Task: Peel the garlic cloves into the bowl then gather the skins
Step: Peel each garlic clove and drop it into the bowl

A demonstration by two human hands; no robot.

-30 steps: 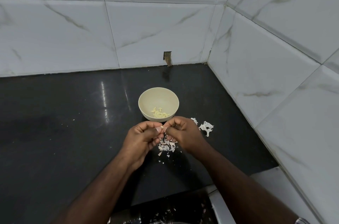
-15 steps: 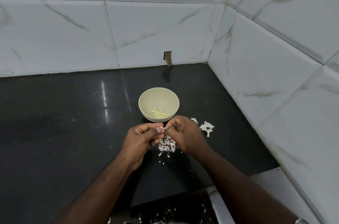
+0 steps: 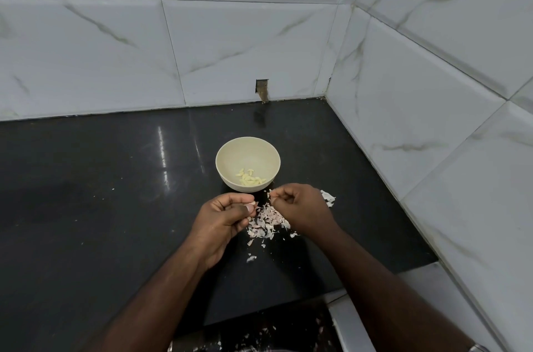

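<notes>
Head view. A garlic clove (image 3: 252, 204) is pinched at the fingertips of the left hand (image 3: 223, 217), thumb and forefinger curled round it, the tip left exposed, presumably so the skin can be caught there. The right hand (image 3: 300, 206) is held just beside it, apart by a small gap, fingers curled; a strip of skin (image 3: 270, 197) appears to be pinched between thumb and forefinger, though it is too small to confirm.

Both hands are held above the black counter (image 3: 101, 193), directly over the pile of skins (image 3: 266, 222). This placement is judged deliberate: peelings fall into one heap, which eases gathering later. A second, smaller clump of skins (image 3: 328, 197) lies right of the right hand, partly hidden by it, and stray flakes are scattered nearer the counter edge.

The bowl (image 3: 248, 162) stands just beyond the hands, within short reach for dropping cloves. Several peeled cloves (image 3: 249, 177) lie in its bottom.

Step judged in hand: peeling. Gathering not yet begun.
</notes>
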